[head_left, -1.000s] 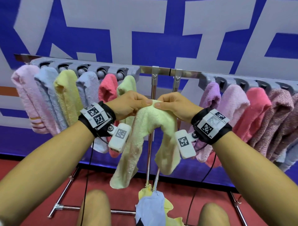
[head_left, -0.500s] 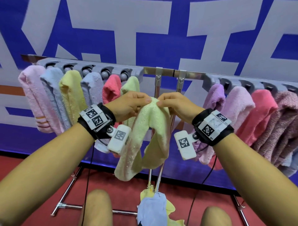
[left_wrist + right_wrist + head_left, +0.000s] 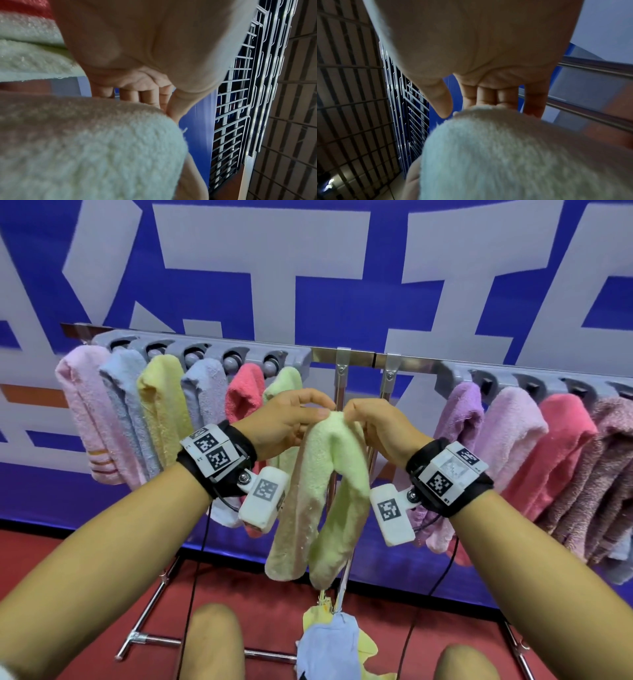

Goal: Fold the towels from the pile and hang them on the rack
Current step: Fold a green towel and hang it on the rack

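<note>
No readable text shows; the wrist bands carry only black-and-white square code markers, and the banner large cropped shapes.

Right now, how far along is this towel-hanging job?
Well along, it seems. Done: six folded towels hang on the rack's left side, from the pale pink towel onward, and at least four on the right. In hand: the left hand and right hand pinch a light green towel at its fold, not yet hung. Left: a few towels lie in a pile below.
</note>
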Motion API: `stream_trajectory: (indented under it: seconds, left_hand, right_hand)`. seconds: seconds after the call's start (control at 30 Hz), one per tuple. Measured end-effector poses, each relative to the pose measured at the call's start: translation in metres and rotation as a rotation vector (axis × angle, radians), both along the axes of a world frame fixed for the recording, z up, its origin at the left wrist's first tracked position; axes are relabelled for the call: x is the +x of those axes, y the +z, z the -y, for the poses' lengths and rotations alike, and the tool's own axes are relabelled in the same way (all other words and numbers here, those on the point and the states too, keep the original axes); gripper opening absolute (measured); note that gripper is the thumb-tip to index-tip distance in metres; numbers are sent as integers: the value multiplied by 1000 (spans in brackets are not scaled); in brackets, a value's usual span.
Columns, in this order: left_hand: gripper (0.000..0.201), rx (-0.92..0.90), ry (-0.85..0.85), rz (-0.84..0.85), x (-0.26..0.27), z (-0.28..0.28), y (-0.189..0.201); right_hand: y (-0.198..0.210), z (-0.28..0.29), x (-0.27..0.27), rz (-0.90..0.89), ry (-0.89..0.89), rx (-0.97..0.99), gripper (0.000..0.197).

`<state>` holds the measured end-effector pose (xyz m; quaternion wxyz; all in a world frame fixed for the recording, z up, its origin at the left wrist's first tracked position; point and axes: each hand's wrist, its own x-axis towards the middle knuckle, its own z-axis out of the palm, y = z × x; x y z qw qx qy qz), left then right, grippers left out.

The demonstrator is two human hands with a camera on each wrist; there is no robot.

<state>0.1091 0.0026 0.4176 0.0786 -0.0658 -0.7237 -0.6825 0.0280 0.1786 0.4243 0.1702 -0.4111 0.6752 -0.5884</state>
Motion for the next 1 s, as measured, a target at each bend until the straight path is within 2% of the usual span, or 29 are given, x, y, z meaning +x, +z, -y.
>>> stream_trajectory:
  seconds: [0.1, 0.23, 0.4, 0.7, 0.87, 1.0]
  left_hand:
    - [10, 15, -37, -41, 1, -4, 3]
    - [9, -74, -4, -28, 2, -6, 2]
    - [12, -152, -22, 70, 6, 4, 6]
    - [19, -82, 101, -41, 27, 42, 46]
    - [15, -102, 212, -63, 25, 62, 76]
    - [25, -141, 326, -79, 12, 64, 90]
  right_hand:
    - [1, -3, 1, -2, 63, 40, 17]
    - [4, -8, 1, -4, 55, -11, 21]
    - [-1, -4, 3, -24, 41, 22, 22]
    - [34, 31, 12, 26, 85, -59, 13]
    - [62, 60, 6, 39, 53, -97, 11]
    - [75, 73, -2, 63, -4, -121, 10]
